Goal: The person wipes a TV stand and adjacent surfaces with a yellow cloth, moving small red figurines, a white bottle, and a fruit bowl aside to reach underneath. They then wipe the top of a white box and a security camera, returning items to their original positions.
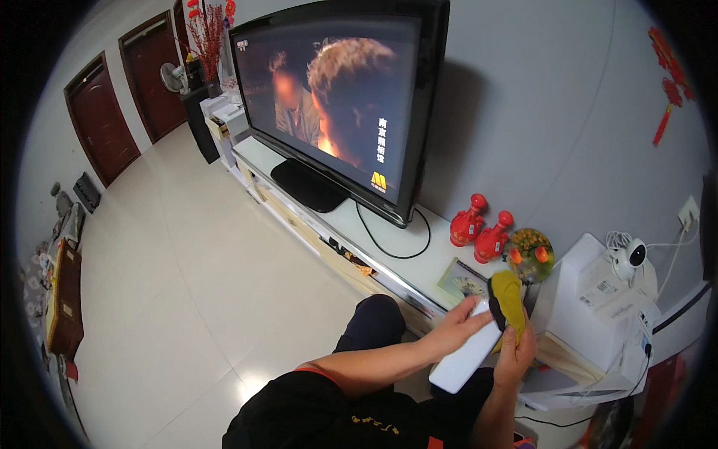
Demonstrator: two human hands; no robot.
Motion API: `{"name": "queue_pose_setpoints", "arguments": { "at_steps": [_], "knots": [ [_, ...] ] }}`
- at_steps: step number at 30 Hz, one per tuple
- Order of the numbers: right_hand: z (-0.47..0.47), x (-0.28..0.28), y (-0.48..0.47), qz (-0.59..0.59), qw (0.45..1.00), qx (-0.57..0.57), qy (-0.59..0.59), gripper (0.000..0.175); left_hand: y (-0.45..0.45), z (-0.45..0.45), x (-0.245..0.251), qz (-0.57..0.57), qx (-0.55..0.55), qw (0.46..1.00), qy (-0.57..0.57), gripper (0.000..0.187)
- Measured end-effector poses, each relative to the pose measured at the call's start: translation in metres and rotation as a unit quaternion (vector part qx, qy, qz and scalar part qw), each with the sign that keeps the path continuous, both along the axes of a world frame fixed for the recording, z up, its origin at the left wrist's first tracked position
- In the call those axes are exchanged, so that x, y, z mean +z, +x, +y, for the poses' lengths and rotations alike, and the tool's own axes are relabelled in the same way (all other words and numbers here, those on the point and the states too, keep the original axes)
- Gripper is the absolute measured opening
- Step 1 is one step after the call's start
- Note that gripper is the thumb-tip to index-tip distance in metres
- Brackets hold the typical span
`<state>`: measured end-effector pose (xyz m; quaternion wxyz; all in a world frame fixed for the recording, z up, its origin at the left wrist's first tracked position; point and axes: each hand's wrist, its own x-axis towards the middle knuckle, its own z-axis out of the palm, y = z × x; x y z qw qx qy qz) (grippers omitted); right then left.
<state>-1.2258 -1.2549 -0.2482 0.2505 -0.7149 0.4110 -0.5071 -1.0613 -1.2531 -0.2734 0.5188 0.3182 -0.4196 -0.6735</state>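
Note:
Before me, at the lower right, my left hand (463,328) grips a long white box-like object (464,356), its fingers near the upper end. A yellow cloth (507,297) with a dark edge lies against that same end. My right hand (519,348) holds the cloth from the right side, its thumb on top. The two hands are close together above my knees. What the white object is cannot be told from this view, and the cloth hides its far end.
A television (331,106) stands on a long white cabinet (401,244). Two red bottles (466,224), a round decorative plate (530,255) and a framed picture (461,279) are beyond my hands. At right, a white camera (629,255) sits on a white stand with cables.

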Motion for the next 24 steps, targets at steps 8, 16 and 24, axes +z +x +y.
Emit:
{"name": "queue_pose_setpoints", "arguments": {
  "at_steps": [8, 16, 24],
  "knots": [
    [0.011, -0.02, 0.015, -0.471, 0.879, 0.053, 0.055, 0.047, 0.001, -0.014, 0.009, 0.019, 0.119, 0.99, -0.076, 0.049],
    [0.005, 0.019, 0.028, 0.019, 0.999, -0.029, -0.008, 0.046, -0.007, 0.003, -0.01, 0.197, -0.032, 0.975, 0.093, 0.061],
    [-0.02, -0.003, 0.004, -0.16, 0.977, -0.123, 0.063, 0.039, -0.008, 0.015, -0.01, 0.193, -0.103, 0.975, 0.034, 0.061]
  ]
}}
